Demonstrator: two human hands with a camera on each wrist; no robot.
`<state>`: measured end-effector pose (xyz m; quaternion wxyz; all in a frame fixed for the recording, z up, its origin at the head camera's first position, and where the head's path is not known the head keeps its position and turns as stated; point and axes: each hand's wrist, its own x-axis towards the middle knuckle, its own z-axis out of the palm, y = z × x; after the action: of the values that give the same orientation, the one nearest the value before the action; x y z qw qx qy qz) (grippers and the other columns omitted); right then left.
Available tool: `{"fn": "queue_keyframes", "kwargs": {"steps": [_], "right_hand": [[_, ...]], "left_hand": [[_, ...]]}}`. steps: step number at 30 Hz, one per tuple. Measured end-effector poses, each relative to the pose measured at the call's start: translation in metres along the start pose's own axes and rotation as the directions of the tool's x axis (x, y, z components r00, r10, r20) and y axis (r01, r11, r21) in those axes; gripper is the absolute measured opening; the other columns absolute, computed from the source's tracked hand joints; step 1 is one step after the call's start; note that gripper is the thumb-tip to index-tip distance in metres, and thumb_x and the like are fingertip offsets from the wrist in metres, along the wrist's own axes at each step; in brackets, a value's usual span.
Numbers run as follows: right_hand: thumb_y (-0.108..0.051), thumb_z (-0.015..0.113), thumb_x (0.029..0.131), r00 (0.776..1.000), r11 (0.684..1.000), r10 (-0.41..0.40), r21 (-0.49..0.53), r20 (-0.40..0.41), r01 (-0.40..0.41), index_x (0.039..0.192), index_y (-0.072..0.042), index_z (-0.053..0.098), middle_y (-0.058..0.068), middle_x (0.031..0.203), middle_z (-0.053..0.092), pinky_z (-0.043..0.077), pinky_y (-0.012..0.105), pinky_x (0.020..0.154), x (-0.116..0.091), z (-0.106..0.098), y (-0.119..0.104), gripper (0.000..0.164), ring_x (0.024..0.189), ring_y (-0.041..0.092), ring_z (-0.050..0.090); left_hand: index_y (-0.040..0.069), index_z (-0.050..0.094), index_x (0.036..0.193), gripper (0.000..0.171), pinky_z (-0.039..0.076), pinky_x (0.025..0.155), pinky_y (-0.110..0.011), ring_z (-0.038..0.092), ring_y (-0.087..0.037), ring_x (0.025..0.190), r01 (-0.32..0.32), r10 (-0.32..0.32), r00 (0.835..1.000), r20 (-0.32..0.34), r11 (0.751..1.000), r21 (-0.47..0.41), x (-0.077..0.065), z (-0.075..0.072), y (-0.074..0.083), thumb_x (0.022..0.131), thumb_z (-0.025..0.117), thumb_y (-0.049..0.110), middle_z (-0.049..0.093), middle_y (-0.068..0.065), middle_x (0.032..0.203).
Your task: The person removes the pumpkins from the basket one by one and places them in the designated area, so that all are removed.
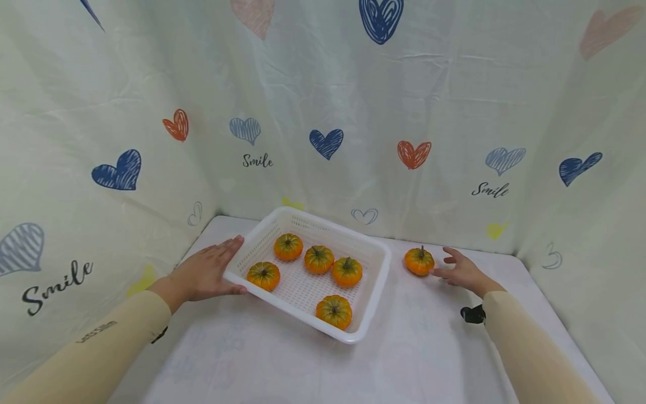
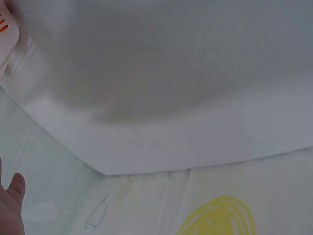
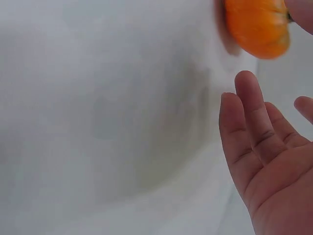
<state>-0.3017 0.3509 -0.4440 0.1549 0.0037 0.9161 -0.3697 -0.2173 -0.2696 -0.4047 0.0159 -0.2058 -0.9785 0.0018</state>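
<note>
A white plastic basket (image 1: 370, 292) stands on the table with several small orange pumpkins inside, one of them a pumpkin (image 1: 334, 312) near its front corner. At the basket's left end is my left hand (image 1: 209, 272), fingers extended and thumb by the rim; whether it touches the rim I cannot tell. Right of the basket, a single pumpkin (image 1: 419, 261) sits upright on the table. My right hand (image 1: 461, 272) is just to its right, fingers spread and nothing in the palm. In the right wrist view, the pumpkin (image 3: 259, 29) lies beyond the fingertips (image 3: 248, 83).
The white-covered table (image 1: 282, 359) reaches to a fabric backdrop (image 1: 363, 191) printed with hearts, which hangs behind and along both sides. The table's back edge runs close behind the basket and the single pumpkin.
</note>
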Motion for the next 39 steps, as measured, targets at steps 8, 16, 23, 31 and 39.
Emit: {"fn": "queue_keyframes", "kwargs": {"steps": [8,16,23,31,39], "right_hand": [[-0.045,0.074,0.089,0.993,0.991,-0.109,-0.088,-0.047,0.104,0.157,0.002,0.007,0.038,0.15,0.025,0.051,0.056,0.093,-0.011,-0.038,-0.038,0.106,0.114,0.051,0.056],[-0.04,0.074,0.09,0.975,0.963,-0.211,-0.188,-0.067,0.195,0.16,-0.007,0.012,0.031,0.153,0.03,0.047,0.06,0.096,-0.009,-0.054,-0.121,0.098,0.122,0.05,0.05],[-0.039,0.075,0.089,0.949,0.925,-0.314,-0.235,-0.024,0.3,0.16,-0.013,0.019,0.022,0.152,0.038,0.047,0.057,0.097,0.0,-0.036,-0.187,0.094,0.122,0.041,0.053],[-0.037,0.078,0.087,0.893,0.881,-0.429,-0.156,0.136,0.447,0.158,-0.018,0.027,0.016,0.151,0.041,0.054,0.045,0.091,0.001,0.012,-0.247,0.089,0.113,0.03,0.062],[-0.039,0.078,0.087,0.856,0.861,-0.458,-0.118,0.239,0.494,0.157,-0.026,0.03,0.008,0.149,0.044,0.053,0.041,0.093,0.008,0.06,-0.281,0.086,0.115,0.025,0.06]], "left_hand": [[0.001,0.016,0.158,0.122,0.023,0.115,-0.057,0.029,-0.04,0.144,0.009,-0.009,1.0,0.009,1.0,-0.016,0.001,0.001,0.001,0.077,0.044,0.088,0.025,-0.019,0.161],[0.0,0.017,0.158,0.122,0.024,0.114,-0.057,0.03,-0.041,0.143,0.005,-0.005,1.0,0.005,1.0,-0.022,-0.001,0.001,-0.001,0.078,0.043,0.088,0.026,-0.02,0.16],[0.0,0.017,0.158,0.122,0.024,0.114,-0.058,0.03,-0.041,0.143,-0.002,0.002,1.0,0.001,1.0,-0.026,-0.002,-0.001,0.001,0.078,0.043,0.088,0.026,-0.02,0.16],[0.0,0.017,0.158,0.121,0.024,0.114,-0.057,0.03,-0.042,0.143,0.004,-0.004,1.0,0.007,1.0,-0.017,-0.002,-0.004,0.002,0.078,0.044,0.087,0.026,-0.021,0.16],[0.001,0.017,0.158,0.121,0.025,0.114,-0.057,0.031,-0.041,0.143,0.006,-0.006,1.0,0.009,1.0,-0.014,0.0,-0.001,0.001,0.078,0.045,0.087,0.027,-0.02,0.16]]}}
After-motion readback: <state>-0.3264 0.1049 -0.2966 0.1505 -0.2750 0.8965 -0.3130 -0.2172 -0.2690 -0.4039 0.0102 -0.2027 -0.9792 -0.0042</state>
